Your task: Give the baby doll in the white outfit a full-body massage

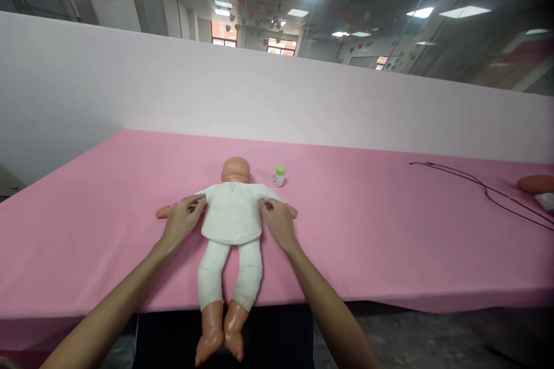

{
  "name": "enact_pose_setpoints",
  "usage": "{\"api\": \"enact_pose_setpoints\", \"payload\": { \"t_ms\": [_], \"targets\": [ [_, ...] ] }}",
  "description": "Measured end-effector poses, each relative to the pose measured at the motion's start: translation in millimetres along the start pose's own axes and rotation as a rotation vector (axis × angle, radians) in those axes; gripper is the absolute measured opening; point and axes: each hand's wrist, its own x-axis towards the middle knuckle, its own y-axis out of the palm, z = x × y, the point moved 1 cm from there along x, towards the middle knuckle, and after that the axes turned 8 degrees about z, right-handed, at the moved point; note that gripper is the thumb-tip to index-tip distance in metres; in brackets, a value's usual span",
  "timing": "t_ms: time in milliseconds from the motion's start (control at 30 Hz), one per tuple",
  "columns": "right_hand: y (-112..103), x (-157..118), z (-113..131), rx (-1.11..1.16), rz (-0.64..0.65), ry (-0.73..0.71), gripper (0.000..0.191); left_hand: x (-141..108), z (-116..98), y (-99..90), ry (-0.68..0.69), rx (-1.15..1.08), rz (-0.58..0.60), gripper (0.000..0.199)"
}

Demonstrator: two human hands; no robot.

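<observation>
**Both hands pinch the white top on a baby doll**

The left hand [182, 221] and the right hand [279, 222] are both partly closed, with the fingers curved and gathered rather than spread. Each pinches the side edge of the white cloth top [234, 213] near the shoulder, the left at the doll's right side in the view and the right at the other side. How firm either pinch is cannot be told from this view.

The baby doll [234, 230] lies on its back, centred on the table, head away from the person and legs toward them. Its bare plastic arms stick out sideways from under the top, just beyond each hand. White cloth covers its legs, and its bare feet [220, 331] project past the table edge.

A small white bottle with a green cap [279, 176] stands upright just beside the doll's head, on the pink tablecloth [367, 230]. Well off to the right lie a thin black cable [480, 190] and a reddish-orange object [535, 184].
</observation>
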Motion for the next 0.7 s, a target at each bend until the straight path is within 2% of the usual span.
{"api": "enact_pose_setpoints", "payload": {
  "t_ms": [33, 100, 200, 267, 333, 433, 500, 600, 700],
  "targets": [
    [4, 2, 5, 0.012, 0.000, -0.046, 0.041, 5, 0, 3.3, 0.056, 0.051, -0.005, 0.058],
    [15, 9, 14, 0.075, 0.052, -0.159, 0.043, 16, 2, 13.9, 0.147, 0.142, 0.094, 0.068],
    [30, 21, 8, 0.140, 0.222, -0.228, 0.060, 27, 17, 25.9, 0.149, 0.269, 0.257, 0.075],
    [31, 28, -10, 0.037, 0.314, -0.226, 0.060, 28, 33, 25.0, 0.142, 0.370, 0.282, 0.073],
    [25, 30, -35, -0.168, 0.354, -0.223, 0.060, 24, 51, 18.3, 0.191, 0.512, 0.250, 0.067],
    [7, 25, -73, -0.489, 0.320, -0.211, 0.062, 17, 72, 5.2, 0.283, 0.706, 0.178, 0.058],
    [-4, 20, -90, -0.620, 0.320, -0.218, 0.064, 14, 76, -1.7, 0.301, 0.761, 0.159, 0.056],
    [-20, 18, -100, -0.639, 0.333, -0.242, 0.065, 15, 56, -5.4, 0.280, 0.702, 0.119, 0.061],
    [-38, 34, -93, -0.512, 0.251, -0.209, 0.065, 27, 3, 5.9, 0.252, 0.386, 0.090, 0.070]
  ]
}}
